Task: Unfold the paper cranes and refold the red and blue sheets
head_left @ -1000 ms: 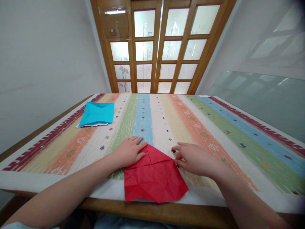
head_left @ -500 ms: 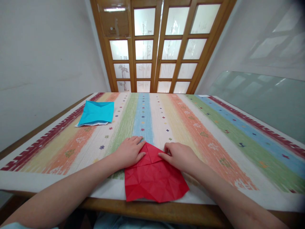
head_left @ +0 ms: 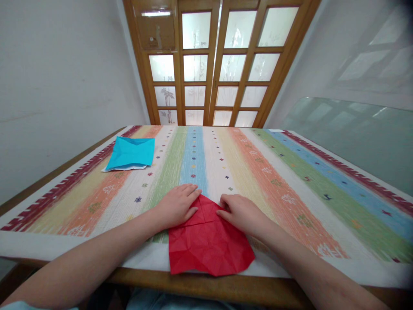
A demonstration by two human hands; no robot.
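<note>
A creased sheet of red origami paper (head_left: pixel 209 247) lies at the table's near edge, its folded top making a point away from me. My left hand (head_left: pixel 178 206) rests on its upper left edge, fingers stretched forward and thumb on the paper. At the upper right edge, my right hand (head_left: pixel 240 212) has its fingers curled, with the thumb and forefinger pinching the paper. Fold lines cross near the top, between both hands. Part of each side edge is hidden under the hands.
A square of blue paper (head_left: pixel 132 153) with white beneath it lies at the far left of the table. The striped tablecloth (head_left: pixel 277 193) covers the tabletop. Beyond stand wooden doors with glass panes (head_left: pixel 209 69); a glass panel (head_left: pixel 351 137) leans at the right.
My right hand has shifted very slightly along the paper's right edge, and the flap there sits a little differently. The left hand stays nearly in place on the paper.
</note>
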